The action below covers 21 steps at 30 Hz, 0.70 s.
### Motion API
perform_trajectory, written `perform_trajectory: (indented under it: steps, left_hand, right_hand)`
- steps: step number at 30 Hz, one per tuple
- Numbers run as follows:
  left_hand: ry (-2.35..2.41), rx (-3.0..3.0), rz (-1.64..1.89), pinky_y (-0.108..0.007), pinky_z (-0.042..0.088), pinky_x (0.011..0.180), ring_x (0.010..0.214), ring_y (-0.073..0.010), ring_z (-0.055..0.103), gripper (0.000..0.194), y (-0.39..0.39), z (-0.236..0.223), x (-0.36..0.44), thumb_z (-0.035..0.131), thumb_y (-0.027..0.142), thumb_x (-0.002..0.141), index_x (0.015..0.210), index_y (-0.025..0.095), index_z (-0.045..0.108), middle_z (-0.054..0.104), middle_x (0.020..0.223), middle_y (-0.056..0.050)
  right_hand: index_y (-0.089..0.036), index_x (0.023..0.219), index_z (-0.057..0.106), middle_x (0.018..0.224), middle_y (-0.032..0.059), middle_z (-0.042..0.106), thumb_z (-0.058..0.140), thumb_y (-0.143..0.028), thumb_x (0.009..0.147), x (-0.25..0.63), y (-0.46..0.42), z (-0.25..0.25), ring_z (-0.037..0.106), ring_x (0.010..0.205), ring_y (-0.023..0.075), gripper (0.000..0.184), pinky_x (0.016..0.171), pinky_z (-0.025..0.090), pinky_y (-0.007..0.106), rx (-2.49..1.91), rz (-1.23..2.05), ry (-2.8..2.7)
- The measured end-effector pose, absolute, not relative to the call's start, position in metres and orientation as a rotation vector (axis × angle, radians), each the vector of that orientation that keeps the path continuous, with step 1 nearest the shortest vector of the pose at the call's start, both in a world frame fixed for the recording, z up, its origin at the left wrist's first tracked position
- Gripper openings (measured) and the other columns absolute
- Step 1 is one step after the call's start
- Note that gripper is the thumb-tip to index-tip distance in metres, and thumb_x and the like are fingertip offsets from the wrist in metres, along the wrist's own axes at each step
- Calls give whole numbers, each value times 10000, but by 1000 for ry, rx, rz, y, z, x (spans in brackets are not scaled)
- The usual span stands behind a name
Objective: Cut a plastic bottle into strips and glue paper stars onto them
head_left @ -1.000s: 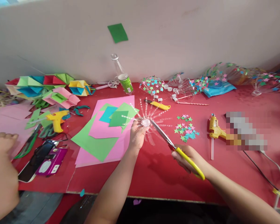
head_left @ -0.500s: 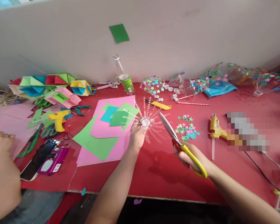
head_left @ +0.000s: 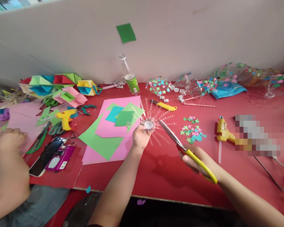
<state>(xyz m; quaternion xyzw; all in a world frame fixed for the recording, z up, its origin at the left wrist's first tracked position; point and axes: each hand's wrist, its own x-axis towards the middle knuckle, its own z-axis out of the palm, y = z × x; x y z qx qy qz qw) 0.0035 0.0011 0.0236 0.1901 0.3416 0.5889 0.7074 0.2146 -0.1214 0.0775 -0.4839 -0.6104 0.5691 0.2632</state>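
Plastic piece, already in strips, any remaining cuts unclear; left hand pinches it, right hand clasps scissors.

No text legible; printing too small to read on green label of clear bottle.

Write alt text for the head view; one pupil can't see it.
A person's left hand holds clear plastic with spreading strips; the right hand holds yellow-handled scissors beside it, above a red table. Around them lie coloured paper, small stars and glue guns.
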Motion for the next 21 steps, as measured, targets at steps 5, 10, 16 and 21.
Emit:
perform_trajectory:
  steps: [5, 10, 16, 21]
  left_hand:
    - [761, 405, 1279, -290, 495, 617, 701, -177, 637, 243, 1, 25, 4, 611, 192, 554, 794, 165, 641, 687, 757, -50]
    - [714, 420, 1227, -243, 446, 562, 688, -149, 615, 257, 1, 27, 1, 607, 220, 571, 817, 155, 645, 670, 778, -56]
    - [654, 452, 1211, -225, 367, 491, 613, -124, 557, 267, 1, 29, 1, 620, 294, 599, 816, 142, 648, 641, 755, -59]
    - [639, 383, 1204, -217, 319, 454, 537, -100, 488, 248, -1, 34, 0, 625, 307, 620, 803, 143, 645, 612, 690, -41]
  right_hand:
    - [-236, 666, 365, 454, -65, 400, 448, -790, 819, 212, -122, 77, 332, 420, 88, 580, 441, 257, 250, -1334, 1531, -1624]
    - [-240, 702, 377, 458, -85, 376, 498, -719, 814, 212, -122, 73, 346, 403, 94, 507, 442, 305, 249, -1432, 1418, -1392]
    - [-232, 801, 477, 541, -67, 453, 540, -480, 785, 220, -104, 63, 446, 471, 132, 256, 488, 378, 259, -1762, 1145, -1354]
    - [-233, 742, 468, 567, -30, 506, 533, -388, 797, 226, -92, 50, 451, 493, 147, 176, 495, 293, 259, -2081, 782, -1727]
